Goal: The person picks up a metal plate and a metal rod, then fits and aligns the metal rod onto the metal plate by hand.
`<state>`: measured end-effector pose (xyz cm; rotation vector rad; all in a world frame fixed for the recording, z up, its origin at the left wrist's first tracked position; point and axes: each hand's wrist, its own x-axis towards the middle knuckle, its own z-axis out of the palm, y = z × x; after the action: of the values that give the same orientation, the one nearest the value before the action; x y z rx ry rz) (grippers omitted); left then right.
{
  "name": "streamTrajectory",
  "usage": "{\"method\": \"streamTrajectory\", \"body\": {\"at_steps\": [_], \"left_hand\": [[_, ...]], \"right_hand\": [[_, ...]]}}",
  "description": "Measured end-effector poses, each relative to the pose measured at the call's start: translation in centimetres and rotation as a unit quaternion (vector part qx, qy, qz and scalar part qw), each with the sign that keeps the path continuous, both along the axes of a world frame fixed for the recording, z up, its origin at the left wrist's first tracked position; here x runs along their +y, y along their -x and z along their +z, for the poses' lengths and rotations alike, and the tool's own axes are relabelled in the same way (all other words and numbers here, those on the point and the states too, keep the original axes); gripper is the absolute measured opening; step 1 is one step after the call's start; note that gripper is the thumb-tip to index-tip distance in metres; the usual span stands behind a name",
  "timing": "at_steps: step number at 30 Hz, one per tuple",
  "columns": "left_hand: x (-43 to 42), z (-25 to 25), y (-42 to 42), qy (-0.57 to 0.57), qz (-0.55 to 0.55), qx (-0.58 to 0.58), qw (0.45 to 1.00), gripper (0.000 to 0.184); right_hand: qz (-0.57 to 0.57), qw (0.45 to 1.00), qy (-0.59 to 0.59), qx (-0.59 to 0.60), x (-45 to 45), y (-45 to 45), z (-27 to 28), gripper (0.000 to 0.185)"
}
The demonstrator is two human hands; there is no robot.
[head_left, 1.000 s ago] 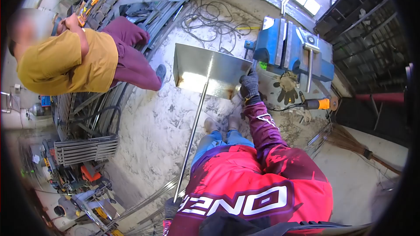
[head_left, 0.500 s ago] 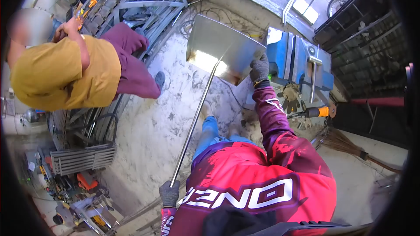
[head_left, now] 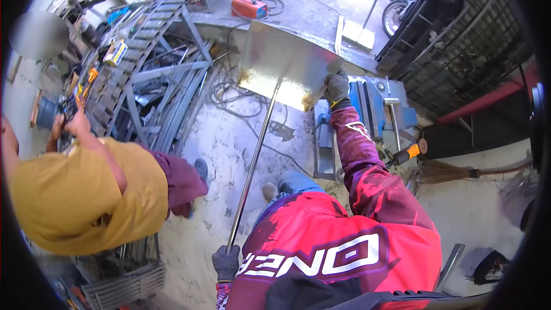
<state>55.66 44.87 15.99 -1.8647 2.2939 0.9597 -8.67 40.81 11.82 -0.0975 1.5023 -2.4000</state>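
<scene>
In the head view I hold what looks like a long-handled metal dustpan, a flat sheet-metal pan on a thin steel tube. My left hand, in a dark grey glove, is closed round the lower end of the tube near my hip. My right hand, also gloved, grips the pan's right edge with the arm stretched forward. The pan is raised in front of me, its sheet facing me. Just right of my right hand is a blue bench vise with a steel T-handle.
A co-worker in a mustard shirt stands at left, hands at a steel rack. Cables lie on the floor ahead. A red welding machine sits beyond the step. An angle grinder and a broom are at right.
My view has swung, showing more of the area beyond the step. The vise sits lower in view. Both hands keep their hold on the dustpan. The co-worker appears lower in view.
</scene>
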Motion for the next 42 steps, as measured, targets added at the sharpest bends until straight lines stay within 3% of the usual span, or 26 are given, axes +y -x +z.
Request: {"method": "streamTrajectory", "body": {"at_steps": [5,13,14,15,19,21,23,25,26,29,32,34,35,38,40,42], "left_hand": [[-5.1,-1.9,3.4,-0.009,-0.039,0.029,0.999,0.038],[-15.7,-4.1,15.2,0.007,-0.101,0.006,0.995,0.037],[-17.2,-4.2,17.4,0.009,-0.107,0.005,0.994,0.037],[-18.6,-4.3,19.7,0.010,-0.116,0.003,0.993,0.037],[-24.0,-3.5,28.9,0.013,-0.153,-0.001,0.988,0.036],[-26.2,-3.2,34.0,0.020,-0.174,0.003,0.985,0.036],[-28.5,-2.8,39.4,0.043,-0.188,0.028,0.981,0.036],[-31.0,-2.2,45.1,0.080,-0.223,0.094,0.967,0.037],[-32.3,-2.1,48.2,0.067,-0.223,0.034,0.972,0.038],[-36.6,-3.9,55.4,0.051,-0.255,0.065,0.964,0.041],[-40.0,-7.1,62.2,0.048,-0.289,0.082,0.953,0.043],[-40.6,-5.8,67.2,0.026,-0.298,0.103,0.949,0.043],[-41.4,-6.5,69.5,0.026,-0.301,0.120,0.946,0.044],[-44.9,-10.9,76.4,0.040,-0.355,0.132,0.925,0.045],[-46.0,-10.8,81.6,0.047,-0.405,0.132,0.904,0.044],[-45.3,-8.9,86.2,-0.022,-0.354,0.091,0.931,0.041]], "right_hand": [[-0.015,0.998,0.009,0.060,-0.9,3.9,2.7,0.051],[-0.075,0.985,-0.108,0.109,-5.0,15.9,-1.6,0.036],[-0.097,0.989,-0.084,0.077,-6.2,18.2,-2.5,0.042],[-0.076,0.980,-0.144,0.113,-6.8,19.8,-1.6,0.049],[-0.160,0.973,-0.117,0.119,-9.8,22.6,0.7,0.056],[-0.082,0.981,-0.165,0.064,-9.8,20.9,2.9,0.051],[0.028,0.962,-0.246,0.118,-9.0,19.5,-0.3,0.034],[0.086,0.949,-0.255,0.162,-8.3,17.5,-4.2,0.026],[0.112,0.943,-0.276,0.150,-7.6,16.2,-5.0,0.025],[0.182,0.923,-0.338,0.024,-6.0,12.2,-5.2,0.026],[0.173,0.934,-0.302,-0.084,-4.6,10.1,-9.7,0.027],[0.137,0.939,-0.284,-0.140,-3.8,9.5,-10.2,0.031],[0.135,0.932,-0.325,-0.087,-3.4,9.9,-12.5,0.033],[0.046,0.934,-0.274,-0.226,-5.1,12.9,-10.7,0.029],[-0.001,0.934,-0.280,-0.221,-6.9,15.9,-9.9,0.027],[-0.070,0.949,-0.246,-0.186,-8.4,18.5,-9.0,0.022]]}}
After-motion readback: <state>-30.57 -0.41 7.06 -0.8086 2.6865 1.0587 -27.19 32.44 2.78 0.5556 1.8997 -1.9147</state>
